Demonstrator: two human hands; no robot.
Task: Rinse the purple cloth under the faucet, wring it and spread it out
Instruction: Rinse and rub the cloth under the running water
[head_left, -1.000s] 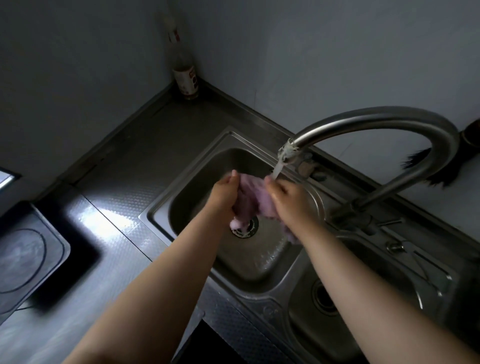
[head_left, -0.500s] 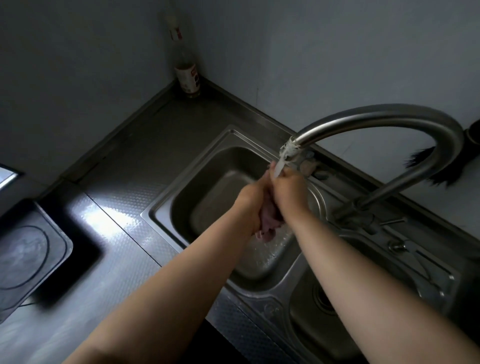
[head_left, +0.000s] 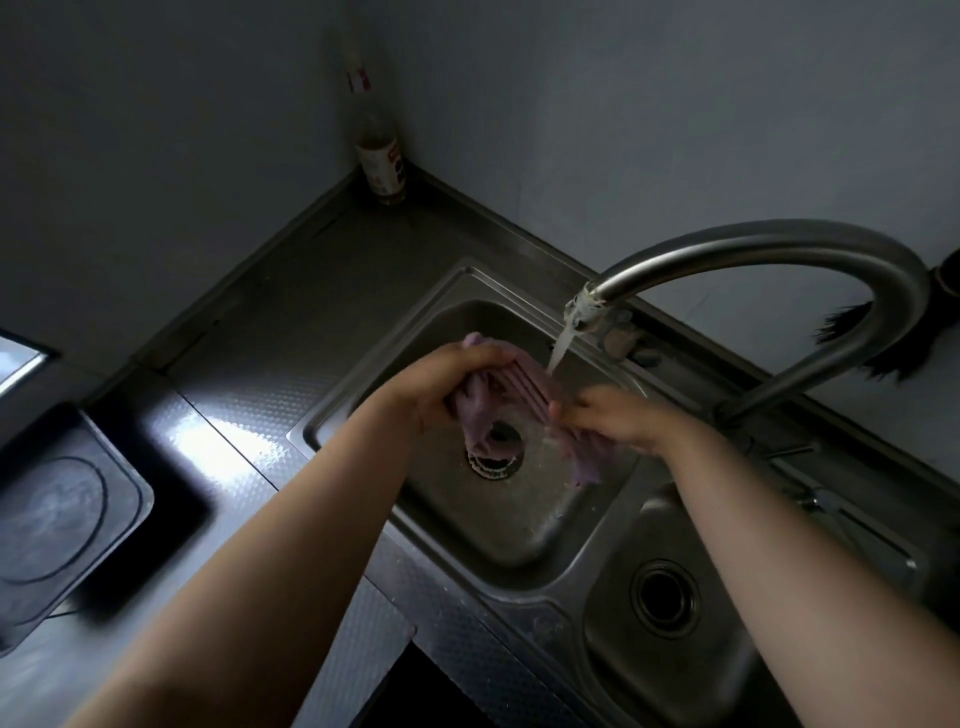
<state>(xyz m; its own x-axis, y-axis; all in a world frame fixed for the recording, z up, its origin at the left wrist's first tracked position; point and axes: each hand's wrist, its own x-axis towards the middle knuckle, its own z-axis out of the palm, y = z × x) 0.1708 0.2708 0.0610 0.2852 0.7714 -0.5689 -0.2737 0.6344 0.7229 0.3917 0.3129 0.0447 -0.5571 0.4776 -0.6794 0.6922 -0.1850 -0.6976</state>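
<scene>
Purple cloth (head_left: 519, 387) stretched between both hands under faucet (head_left: 779, 249) stream, left hand (head_left: 441, 382) fisted on one bunched end, right hand (head_left: 618, 415) pinching the other; sodden, limp, likely heavy and slippery, best gripped at ends.
</scene>
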